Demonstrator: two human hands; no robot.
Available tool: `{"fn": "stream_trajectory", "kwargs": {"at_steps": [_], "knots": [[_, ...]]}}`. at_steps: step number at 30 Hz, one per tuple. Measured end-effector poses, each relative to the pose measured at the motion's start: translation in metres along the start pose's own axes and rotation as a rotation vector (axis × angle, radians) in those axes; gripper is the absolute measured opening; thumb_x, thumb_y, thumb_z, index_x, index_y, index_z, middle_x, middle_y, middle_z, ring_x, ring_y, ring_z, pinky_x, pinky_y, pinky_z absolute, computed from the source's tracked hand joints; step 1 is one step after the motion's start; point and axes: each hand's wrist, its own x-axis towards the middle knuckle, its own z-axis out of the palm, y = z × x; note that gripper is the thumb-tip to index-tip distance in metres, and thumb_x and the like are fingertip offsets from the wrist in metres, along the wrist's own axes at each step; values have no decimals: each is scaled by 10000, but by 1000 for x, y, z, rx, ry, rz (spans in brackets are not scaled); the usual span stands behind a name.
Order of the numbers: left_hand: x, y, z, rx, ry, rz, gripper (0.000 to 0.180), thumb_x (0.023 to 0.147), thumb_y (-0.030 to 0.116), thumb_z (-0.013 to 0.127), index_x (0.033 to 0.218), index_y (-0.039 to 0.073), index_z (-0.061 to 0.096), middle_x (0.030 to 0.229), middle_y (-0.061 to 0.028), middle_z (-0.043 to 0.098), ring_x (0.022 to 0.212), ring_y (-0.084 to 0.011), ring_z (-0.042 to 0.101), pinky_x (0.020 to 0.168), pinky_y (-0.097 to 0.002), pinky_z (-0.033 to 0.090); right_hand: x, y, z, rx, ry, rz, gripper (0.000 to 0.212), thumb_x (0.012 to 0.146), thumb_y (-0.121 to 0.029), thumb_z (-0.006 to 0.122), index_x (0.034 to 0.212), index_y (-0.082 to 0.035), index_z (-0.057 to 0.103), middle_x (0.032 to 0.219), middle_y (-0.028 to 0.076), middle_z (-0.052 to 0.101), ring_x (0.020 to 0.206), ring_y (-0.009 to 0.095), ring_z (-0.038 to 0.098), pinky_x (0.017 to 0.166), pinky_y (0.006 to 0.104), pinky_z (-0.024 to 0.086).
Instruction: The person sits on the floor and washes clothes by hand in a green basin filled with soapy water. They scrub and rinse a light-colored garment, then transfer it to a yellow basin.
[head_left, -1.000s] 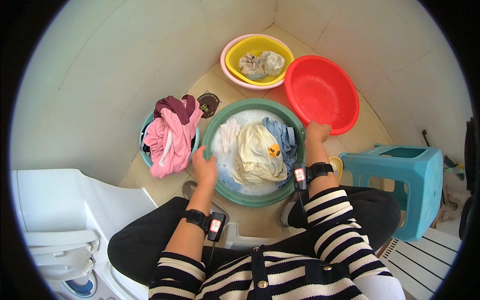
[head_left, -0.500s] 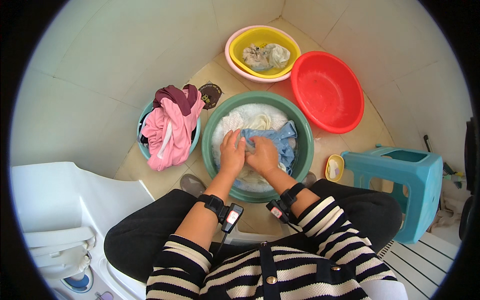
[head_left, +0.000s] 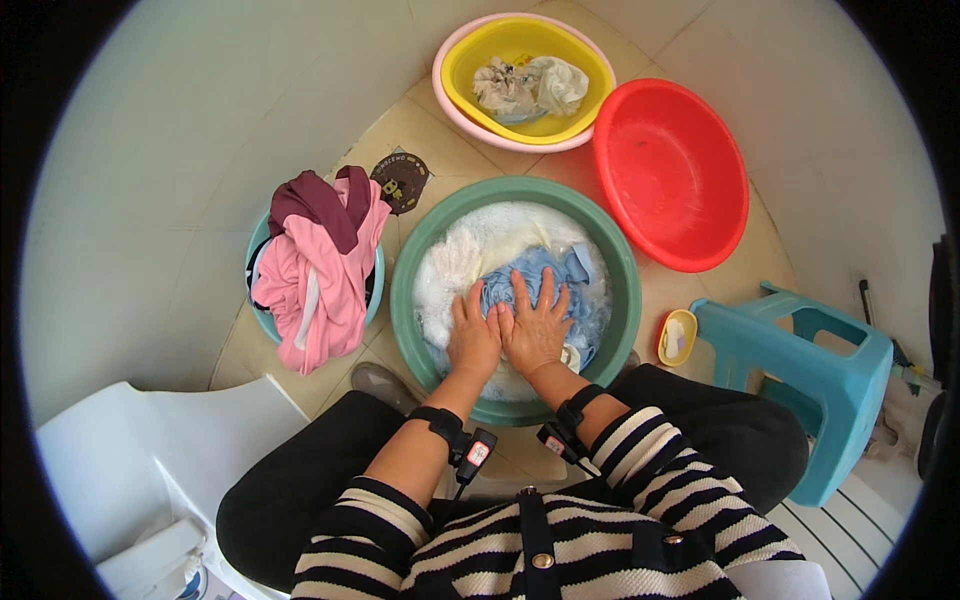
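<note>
A round green basin (head_left: 402,300) stands on the floor in front of me, filled with sudsy water and wet laundry. My right hand (head_left: 537,328) presses down on a bunched blue garment (head_left: 534,259) with its fingers spread. Beside it, thumbs close together, my left hand (head_left: 474,335) lies with fingers stretched out at the garment's left side; its fingertips reach the suds and cloth. A white textured cloth (head_left: 456,258) and some pale cream fabric (head_left: 512,248) float around the blue one. Neither hand grips anything.
A light-blue basin (head_left: 375,295) heaped with pink and maroon clothes (head_left: 318,260) sits left. Behind are a yellow basin (head_left: 455,85) holding pale cloths, nested in a pink one, and a red basin (head_left: 670,170). At right are a soap dish (head_left: 677,338) and a teal stool (head_left: 835,370).
Both hands have gone from closed, bunching the blue garment, to opened out and pressing down on it. The garment is now gathered nearer the basin's middle. The view has shifted slightly.
</note>
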Motion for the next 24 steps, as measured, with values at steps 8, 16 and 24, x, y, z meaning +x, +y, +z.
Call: {"fn": "stream_trajectory", "kwargs": {"at_steps": [8,16,24], "knots": [[39,9,2,21,-298,-341,422,949,352,401,1310,133,394,1193,-272,547,980,-446,586,810,-549,460,41,-2,6,-24,-24,-13,468,821,-412,559,1239,-202,558,1352,232,375,1118,475,394,793,597,444],[70,-10,16,242,-458,-206,313,864,218,464,1032,15,634,1023,-244,638,982,-414,601,860,-492,464,85,12,19,-185,-761,94,462,849,-337,455,1283,-197,529,1303,109,527,1280,319,363,1019,575,236],[96,-33,20,604,-642,73,333,864,192,454,1061,20,659,1108,-263,606,1030,-425,578,910,-467,451,103,21,9,98,-565,257,581,826,-475,505,1313,-158,497,1322,188,513,1226,374,475,1062,553,264]]}}
